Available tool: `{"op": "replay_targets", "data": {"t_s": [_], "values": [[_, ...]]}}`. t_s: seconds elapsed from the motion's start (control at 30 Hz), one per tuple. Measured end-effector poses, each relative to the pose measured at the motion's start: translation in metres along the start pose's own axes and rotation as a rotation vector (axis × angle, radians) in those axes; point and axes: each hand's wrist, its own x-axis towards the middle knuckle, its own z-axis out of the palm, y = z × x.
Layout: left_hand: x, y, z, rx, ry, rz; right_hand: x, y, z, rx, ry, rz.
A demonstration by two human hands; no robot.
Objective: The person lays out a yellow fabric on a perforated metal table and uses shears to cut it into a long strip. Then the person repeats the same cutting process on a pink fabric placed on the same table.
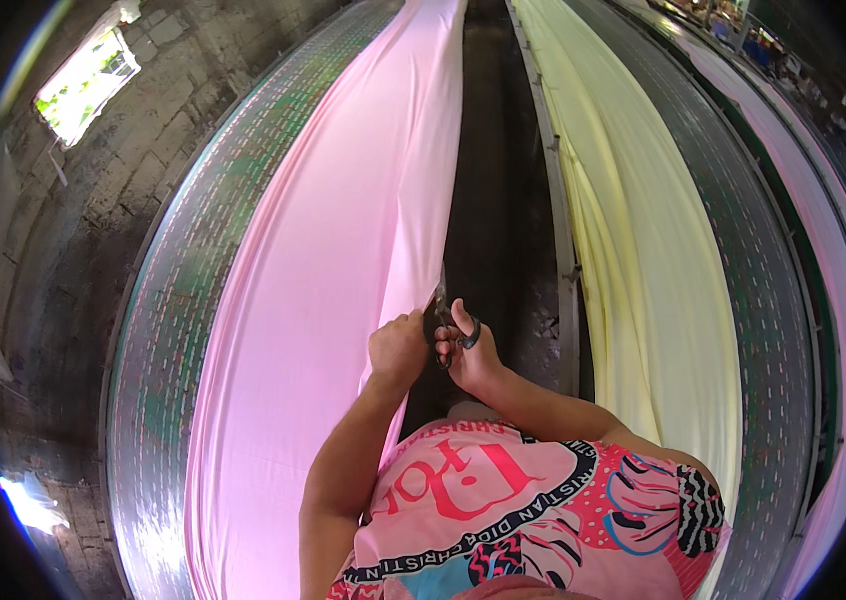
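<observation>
A long pink cloth (313,270) runs away from me over the table on the left, its right edge hanging down beside the aisle. My left hand (398,348) is closed on that edge, pinching the fabric. Just to its right, my right hand (470,350) grips a pair of scissors (442,310) by dark handles, with the thumb and fingers through the loops. The blades point away from me and lie against the pink edge. Whether the cloth is between the blades I cannot tell.
A pale yellow cloth (643,230) lies along the table on the right, its metal rail (565,230) facing the dark aisle (503,170). Long dark tabletops (183,300) carry rows of small marks. Another pink cloth (828,190) lies at far right. A block wall (73,260) stands left.
</observation>
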Motion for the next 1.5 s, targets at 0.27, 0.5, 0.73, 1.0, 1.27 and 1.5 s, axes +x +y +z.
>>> {"op": "replay_targets", "data": {"t_s": [0.27,0.5,0.73,1.0,1.27,1.5], "values": [[-0.012,-0.050,-0.028,-0.029,0.221,-0.037,0.127,-0.028,0.021,0.063,0.001,-0.152],[-0.011,-0.084,-0.042,-0.121,0.417,-0.105,0.270,-0.114,0.017,0.152,-0.009,-0.193],[-0.026,-0.103,-0.049,-0.039,0.440,-0.466,0.407,-0.214,0.001,0.121,-0.027,-0.180],[-0.032,-0.106,-0.053,0.053,0.420,-0.784,0.515,-0.287,0.029,0.074,-0.048,-0.264],[-0.031,-0.135,-0.021,0.055,0.482,-0.791,0.526,-0.343,0.051,0.058,-0.098,-0.361],[-0.018,-0.189,0.034,0.030,0.432,-0.789,0.517,-0.351,0.072,-0.004,-0.111,-0.339]]}}
